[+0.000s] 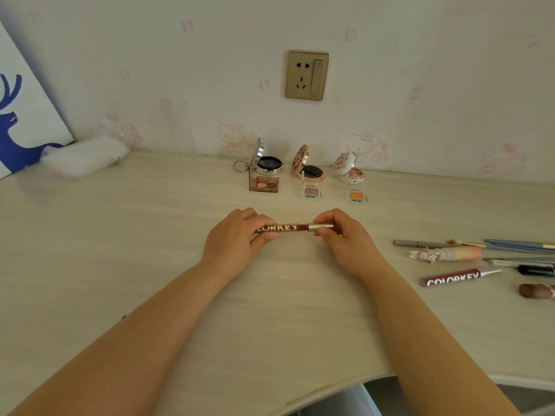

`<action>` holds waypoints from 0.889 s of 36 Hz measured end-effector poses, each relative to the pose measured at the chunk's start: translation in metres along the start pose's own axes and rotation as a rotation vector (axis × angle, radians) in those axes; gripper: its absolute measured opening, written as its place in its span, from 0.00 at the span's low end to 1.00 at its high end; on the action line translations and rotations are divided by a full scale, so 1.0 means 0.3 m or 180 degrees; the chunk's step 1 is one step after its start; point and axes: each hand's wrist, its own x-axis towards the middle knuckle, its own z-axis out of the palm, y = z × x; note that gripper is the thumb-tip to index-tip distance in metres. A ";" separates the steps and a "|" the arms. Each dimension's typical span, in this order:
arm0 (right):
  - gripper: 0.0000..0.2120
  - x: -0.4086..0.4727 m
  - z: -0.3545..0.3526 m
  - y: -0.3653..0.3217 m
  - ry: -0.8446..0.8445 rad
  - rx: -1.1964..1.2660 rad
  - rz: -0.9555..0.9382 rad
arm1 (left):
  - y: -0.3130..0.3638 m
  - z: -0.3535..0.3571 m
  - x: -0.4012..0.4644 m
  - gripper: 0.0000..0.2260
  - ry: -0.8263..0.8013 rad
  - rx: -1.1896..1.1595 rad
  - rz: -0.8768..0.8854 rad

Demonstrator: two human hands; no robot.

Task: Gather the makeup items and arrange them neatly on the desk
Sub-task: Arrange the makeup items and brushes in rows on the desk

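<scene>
Over the middle of the desk [150, 265] I hold a dark red lip gloss tube [285, 228] with gold lettering, lying crosswise. My left hand [237, 238] grips the tube's body. My right hand [342, 235] pinches its gold cap [322, 226], which sits slightly apart from the body. Against the wall stand three open compacts: silver [265, 162], rose gold [309, 169] and white floral [350, 171]. In front of them lie an eyeshadow duo [264, 184], a pink shadow pan [310, 191] and an orange one [356, 195].
At the right lie a second lip gloss tube [456, 277], a bunny-topped pink tube [447, 254], a grey pencil [420, 244], blue-handled brushes [519, 246], a black item [536, 270] and a brown brush head [536, 291]. A white cloth [87, 156] and deer picture [18, 124] sit far left.
</scene>
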 end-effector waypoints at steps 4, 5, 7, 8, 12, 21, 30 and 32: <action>0.05 -0.003 0.002 -0.004 -0.0013 0.0080 0.0062 | -0.004 0.001 0.002 0.12 -0.0027 -0.0047 -0.0088; 0.04 -0.002 0.005 -0.004 -0.0039 0.0085 0.0081 | -0.005 0.002 0.002 0.12 -0.0017 -0.0061 -0.0096; 0.06 0.003 0.007 0.002 -0.0030 0.0018 0.0076 | -0.006 0.004 0.003 0.11 0.0005 -0.0110 -0.0109; 0.06 0.006 0.006 0.004 -0.0011 -0.0042 0.0067 | -0.008 0.006 0.005 0.11 -0.0002 -0.0125 -0.0115; 0.06 0.034 -0.009 0.010 -0.0087 -0.0342 0.0059 | -0.031 0.007 0.035 0.10 -0.0050 -0.0171 -0.0166; 0.04 0.167 -0.018 0.017 -0.0055 -0.0768 0.0287 | -0.116 0.017 0.152 0.10 -0.0157 -0.0382 -0.0447; 0.06 0.259 0.029 0.055 0.0312 -0.1253 0.0249 | -0.187 0.047 0.251 0.05 -0.0102 -0.0563 -0.0795; 0.07 0.263 0.031 0.058 0.0300 -0.1403 0.0204 | -0.191 0.046 0.253 0.05 -0.0160 -0.0632 -0.0856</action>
